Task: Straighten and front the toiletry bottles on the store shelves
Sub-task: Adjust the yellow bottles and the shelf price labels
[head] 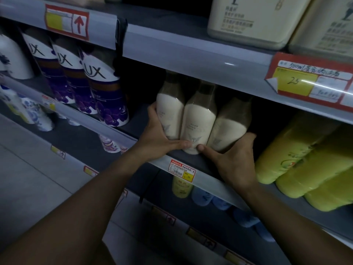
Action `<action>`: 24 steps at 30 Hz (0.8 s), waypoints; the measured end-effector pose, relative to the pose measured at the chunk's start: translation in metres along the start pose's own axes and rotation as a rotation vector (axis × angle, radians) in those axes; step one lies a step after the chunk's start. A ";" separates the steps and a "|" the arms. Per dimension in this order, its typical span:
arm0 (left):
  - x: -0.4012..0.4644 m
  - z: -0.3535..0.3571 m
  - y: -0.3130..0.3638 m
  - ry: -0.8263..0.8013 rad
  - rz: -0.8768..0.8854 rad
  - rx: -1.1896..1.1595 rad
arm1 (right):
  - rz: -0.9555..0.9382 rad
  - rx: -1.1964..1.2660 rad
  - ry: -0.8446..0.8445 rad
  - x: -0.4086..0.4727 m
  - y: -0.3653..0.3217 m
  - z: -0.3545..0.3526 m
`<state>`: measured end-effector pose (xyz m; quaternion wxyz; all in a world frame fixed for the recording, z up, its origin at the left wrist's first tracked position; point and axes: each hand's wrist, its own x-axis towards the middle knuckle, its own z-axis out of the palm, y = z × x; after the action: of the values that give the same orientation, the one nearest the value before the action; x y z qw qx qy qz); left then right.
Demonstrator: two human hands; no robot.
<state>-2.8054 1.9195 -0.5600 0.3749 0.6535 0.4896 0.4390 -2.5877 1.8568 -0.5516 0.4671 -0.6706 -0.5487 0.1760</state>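
three cream bottles, middle shelf, held between two hands

left hand [160,138] cups the left cream bottle [170,115], fingers curled behind it, thumb lying along the base of the middle cream bottle [197,129]. right hand [235,159] cups the right cream bottle [227,131] from below and behind, thumb tip touching the middle one; both grips wrapped round the trio. bottles stand touching at the front edge of the grey shelf [208,180], above a red price tag [182,170]. purple bottles [107,96] left, green bottles [305,161] right. dim aisle.
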 end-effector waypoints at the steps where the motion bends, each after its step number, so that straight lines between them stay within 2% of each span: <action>1: 0.001 -0.001 -0.001 -0.011 -0.003 -0.003 | 0.017 0.006 -0.004 0.002 0.000 -0.001; 14: 0.011 -0.008 -0.007 -0.009 0.005 0.008 | 0.067 0.047 -0.145 0.001 -0.005 -0.019; 19: 0.010 -0.008 -0.006 -0.001 0.002 0.023 | 0.068 0.047 -0.121 -0.001 -0.007 -0.015; 24: 0.006 -0.005 -0.004 0.038 0.003 0.032 | 0.073 0.038 -0.026 -0.002 -0.008 -0.008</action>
<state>-2.8107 1.9266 -0.5605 0.3542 0.6519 0.5026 0.4439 -2.5869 1.8516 -0.5415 0.4658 -0.6789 -0.5265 0.2121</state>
